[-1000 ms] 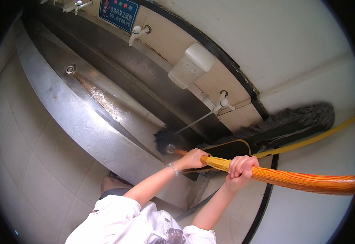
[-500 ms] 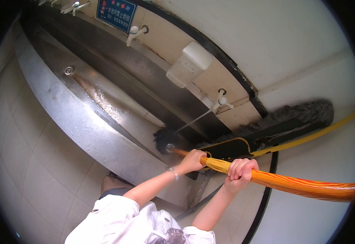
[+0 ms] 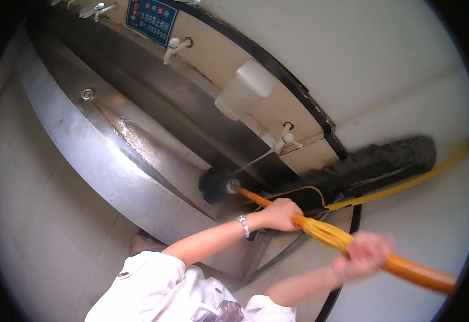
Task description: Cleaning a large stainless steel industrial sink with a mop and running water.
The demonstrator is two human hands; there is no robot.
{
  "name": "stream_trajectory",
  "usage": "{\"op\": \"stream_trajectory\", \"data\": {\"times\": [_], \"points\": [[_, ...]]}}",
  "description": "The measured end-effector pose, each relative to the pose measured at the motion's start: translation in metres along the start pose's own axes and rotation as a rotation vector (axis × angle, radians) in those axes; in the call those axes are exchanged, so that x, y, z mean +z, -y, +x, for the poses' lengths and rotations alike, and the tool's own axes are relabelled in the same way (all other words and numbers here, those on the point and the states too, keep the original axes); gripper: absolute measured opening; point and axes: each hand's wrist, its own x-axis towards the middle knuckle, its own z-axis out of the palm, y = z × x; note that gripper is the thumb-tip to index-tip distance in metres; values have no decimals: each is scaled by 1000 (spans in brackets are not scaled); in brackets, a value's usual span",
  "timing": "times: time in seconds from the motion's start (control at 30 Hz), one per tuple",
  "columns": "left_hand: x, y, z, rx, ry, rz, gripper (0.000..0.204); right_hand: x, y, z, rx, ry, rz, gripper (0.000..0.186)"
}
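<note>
A mop with an orange and yellow handle slants down into a long steel trough sink. Its dark, shaggy head rests in the sink's near-right end, under a thin stream of water. My left hand is closed round the lower handle, a bracelet on its wrist. Farther up the handle, my right hand grips it too, somewhat smeared by motion. The water comes from a white tap on the wall.
A wide grey dust mop with a yellow pole leans by the sink's right end. A white soap dispenser, a second tap and a blue sign line the wall. Pale floor tiles lie left of the sink.
Both hands have shifted right with the handle, the right hand farther and a little lower in view. The mop head stays in the sink under the water.
</note>
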Motion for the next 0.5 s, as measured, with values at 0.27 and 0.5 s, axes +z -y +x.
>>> {"op": "stream_trajectory", "data": {"times": [0.27, 0.5], "points": [[44, 93, -55, -388, -597, 30, 23, 71, -104, -62, 274, -113, -136, 29], [26, 71, -46, -281, -668, -3, 15, 60, -77, -66, 242, 177, 165, 18]]}}
